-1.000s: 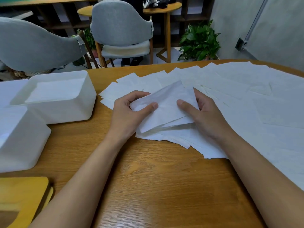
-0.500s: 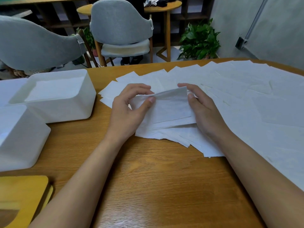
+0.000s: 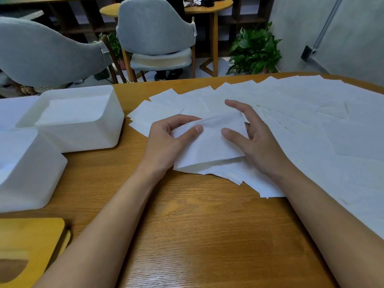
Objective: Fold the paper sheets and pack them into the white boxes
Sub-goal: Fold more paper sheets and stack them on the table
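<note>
Head view: left hand (image 3: 166, 142) pinches the folded sheet (image 3: 212, 148) on the paper pile (image 3: 311, 121); right hand (image 3: 257, 146) is spread, thumb on it. Two white boxes (image 3: 83, 132) sit to the left, grey chairs (image 3: 153, 23) and a plant (image 3: 255, 50) behind

Glossy wood table (image 3: 187, 235), matt paper sheets (image 3: 311, 113)

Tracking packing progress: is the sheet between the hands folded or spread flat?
Folded: the sheet shows a doubled lower edge atop the spread sheets; the left hand pinches its upper corner.
</note>
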`<state>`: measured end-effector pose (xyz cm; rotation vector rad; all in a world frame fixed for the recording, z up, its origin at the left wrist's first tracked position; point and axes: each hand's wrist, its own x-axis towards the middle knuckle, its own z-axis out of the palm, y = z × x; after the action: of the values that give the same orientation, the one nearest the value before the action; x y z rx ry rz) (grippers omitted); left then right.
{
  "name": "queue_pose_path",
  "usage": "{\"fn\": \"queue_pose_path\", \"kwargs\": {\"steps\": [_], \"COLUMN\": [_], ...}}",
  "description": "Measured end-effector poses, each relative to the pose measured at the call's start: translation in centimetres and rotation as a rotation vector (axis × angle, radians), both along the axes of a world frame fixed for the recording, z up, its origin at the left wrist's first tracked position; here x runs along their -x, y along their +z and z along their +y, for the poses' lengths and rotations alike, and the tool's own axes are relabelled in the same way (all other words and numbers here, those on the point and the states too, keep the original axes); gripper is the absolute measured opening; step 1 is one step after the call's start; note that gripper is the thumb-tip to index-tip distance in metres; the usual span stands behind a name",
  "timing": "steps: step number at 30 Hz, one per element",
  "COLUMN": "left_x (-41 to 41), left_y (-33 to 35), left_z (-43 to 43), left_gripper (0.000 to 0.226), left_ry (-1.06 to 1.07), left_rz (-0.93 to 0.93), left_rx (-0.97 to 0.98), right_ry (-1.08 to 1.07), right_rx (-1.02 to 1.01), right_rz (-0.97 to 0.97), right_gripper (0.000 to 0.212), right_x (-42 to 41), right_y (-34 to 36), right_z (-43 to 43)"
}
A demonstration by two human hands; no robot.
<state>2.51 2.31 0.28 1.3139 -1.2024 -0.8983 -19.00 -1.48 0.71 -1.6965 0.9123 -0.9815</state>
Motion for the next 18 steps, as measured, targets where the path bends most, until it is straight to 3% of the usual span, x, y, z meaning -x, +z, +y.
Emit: {"fn": "queue_pose_path", "kwargs": {"steps": [8,12,15,18], "left_x": [0.2,0.7,0.6,0.8], "left_y": [-0.2,-0.5,0.1,0.5], "left_z": [0.0,-0.1,0.1,0.5], "left_gripper": [0.023,0.044,0.043,0.041], "left_ry": [0.021,0.136,0.04,-0.007], "left_rz": [-0.085,-0.228,-0.094,0.04], "left_rx": [0.039,0.125,0.018,-0.02], "right_ry": [0.038,0.014,-0.003,0.011], "right_rx": [0.056,0.079,0.052,0.094], "right_rz": [-0.034,-0.113,-0.164,-0.017], "right_gripper": [0.058,0.042,0.03,0.029], "right_x": [-0.2,0.1,0.4,0.7], "right_y": [-0.1,0.6,0.9,0.8], "right_z": [0.3,0.4,0.1,-0.3]}}
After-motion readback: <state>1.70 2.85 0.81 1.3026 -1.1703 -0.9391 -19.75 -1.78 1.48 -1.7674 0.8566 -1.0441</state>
